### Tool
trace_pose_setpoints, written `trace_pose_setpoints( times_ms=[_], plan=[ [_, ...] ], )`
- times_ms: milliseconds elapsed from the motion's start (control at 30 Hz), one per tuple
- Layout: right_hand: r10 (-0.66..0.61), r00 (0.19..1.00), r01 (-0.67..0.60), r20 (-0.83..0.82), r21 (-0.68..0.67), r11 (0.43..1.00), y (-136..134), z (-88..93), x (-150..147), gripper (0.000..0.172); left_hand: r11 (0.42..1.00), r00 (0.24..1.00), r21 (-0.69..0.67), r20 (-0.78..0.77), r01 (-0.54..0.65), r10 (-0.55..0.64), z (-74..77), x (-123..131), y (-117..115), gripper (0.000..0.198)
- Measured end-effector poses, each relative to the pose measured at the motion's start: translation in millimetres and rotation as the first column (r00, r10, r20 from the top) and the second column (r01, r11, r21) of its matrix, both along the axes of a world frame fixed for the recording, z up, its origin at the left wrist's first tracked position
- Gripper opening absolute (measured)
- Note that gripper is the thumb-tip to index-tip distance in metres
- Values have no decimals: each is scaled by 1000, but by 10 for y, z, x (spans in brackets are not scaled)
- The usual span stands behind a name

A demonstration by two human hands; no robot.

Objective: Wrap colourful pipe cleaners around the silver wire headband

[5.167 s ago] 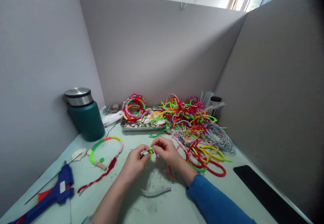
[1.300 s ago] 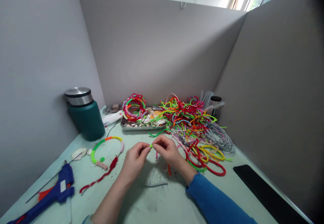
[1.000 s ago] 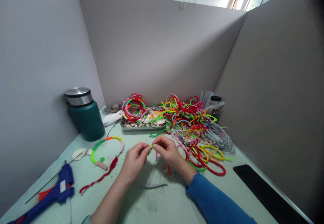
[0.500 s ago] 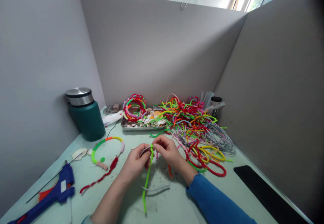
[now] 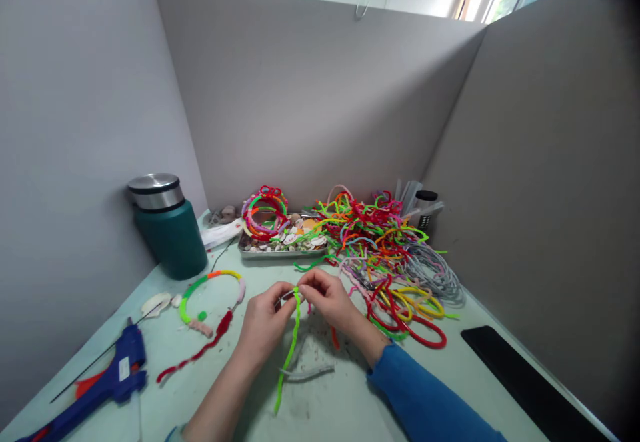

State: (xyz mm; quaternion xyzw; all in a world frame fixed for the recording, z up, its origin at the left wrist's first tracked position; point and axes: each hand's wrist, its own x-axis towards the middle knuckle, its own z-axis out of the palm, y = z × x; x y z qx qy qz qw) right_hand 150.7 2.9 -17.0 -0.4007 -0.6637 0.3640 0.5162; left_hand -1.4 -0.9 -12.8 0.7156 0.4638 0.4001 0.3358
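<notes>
At the middle of the table, my left hand [image 5: 265, 319] pinches a thin grey cord [image 5: 285, 294] between thumb and fingers. Right beside it, my right hand [image 5: 327, 301] has its thumb and fingertips closed on the upper end of a bright green pipe cleaner [image 5: 294, 342], where it is bent around the cord. The pipe cleaner's long tail hangs down toward me. Behind that tail is a grey length [image 5: 315, 371] near the tabletop; whether it joins the held cord I cannot tell. My fingertips partly hide the wrap.
Left are a blue glue gun [image 5: 125, 359], a green bottle [image 5: 173, 242] and a colourful open ring [image 5: 187, 302] with a red twisted tail. Farther back stand a metal tray [image 5: 280, 254] of shells and a tangled pipe cleaner pile [image 5: 370, 229]. A black flat object [image 5: 520, 375] lies right.
The green pipe cleaner's lower end has swung slightly left and up. Both hands stay close together with small finger shifts, still pinching the cord and pipe cleaner.
</notes>
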Motion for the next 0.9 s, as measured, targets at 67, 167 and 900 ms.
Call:
trace_pose_setpoints(
  times_ms=[67, 167, 900],
  plan=[
    [-4, 1000, 4, -4, 1, 1000, 5, -3, -1, 7, 1000, 1000, 10, 20, -13, 13, 8, 2, -8, 21],
    [-1, 1000, 1, 5, 5, 1000, 15, -20, 0, 8, 1000, 998, 0, 55, -16, 16, 24, 1, -14, 24],
    [3, 980, -18, 200, 73, 997, -25, -56, -14, 12, 920, 978, -392, 195, 15, 67, 1, -36, 52, 39]
  ],
)
